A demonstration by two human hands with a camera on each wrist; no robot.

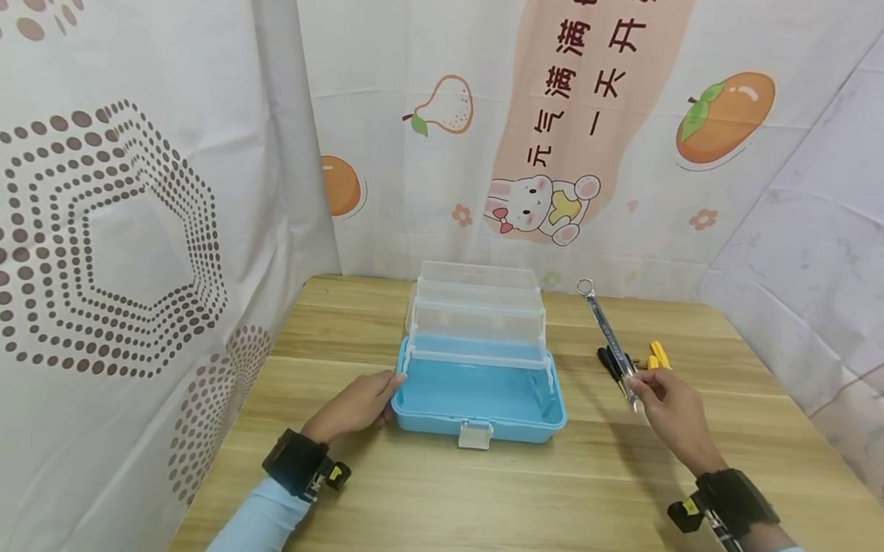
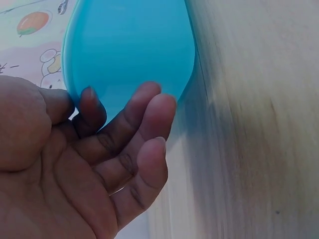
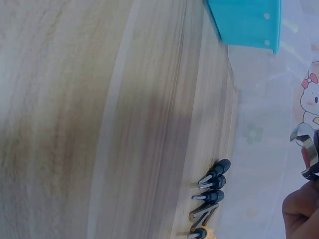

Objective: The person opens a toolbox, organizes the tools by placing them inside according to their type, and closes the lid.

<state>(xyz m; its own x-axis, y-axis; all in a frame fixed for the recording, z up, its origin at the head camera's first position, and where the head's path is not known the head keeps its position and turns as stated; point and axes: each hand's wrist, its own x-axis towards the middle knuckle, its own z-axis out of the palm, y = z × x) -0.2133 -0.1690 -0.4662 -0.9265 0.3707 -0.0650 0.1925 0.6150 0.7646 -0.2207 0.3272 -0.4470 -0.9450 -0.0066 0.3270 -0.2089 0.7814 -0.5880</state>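
A light-blue toolbox (image 1: 432,423) stands open on the table, its clear tiered trays (image 1: 479,295) raised toward the back. My left hand (image 1: 355,405) holds the box's left end. Up close in the left wrist view, the thumb and index finger pinch the rim of the blue wall (image 2: 129,50), while the other fingers curl loosely against its outside. To the right of the box, my right hand (image 1: 674,418) grips a silver combination wrench (image 1: 607,327) near its open end, the ring end pointing up and away. In the right wrist view, only the wrench's open jaw end (image 3: 305,144) shows.
Beneath and behind the wrench lie several tools: black-handled screwdrivers (image 3: 217,169), a metal tool with two arms (image 3: 203,214) and yellow handles (image 1: 659,354). A clear latch (image 1: 475,435) hangs at the box's front. Printed curtains (image 1: 379,148) enclose the wooden table (image 1: 421,512) behind and at both sides.
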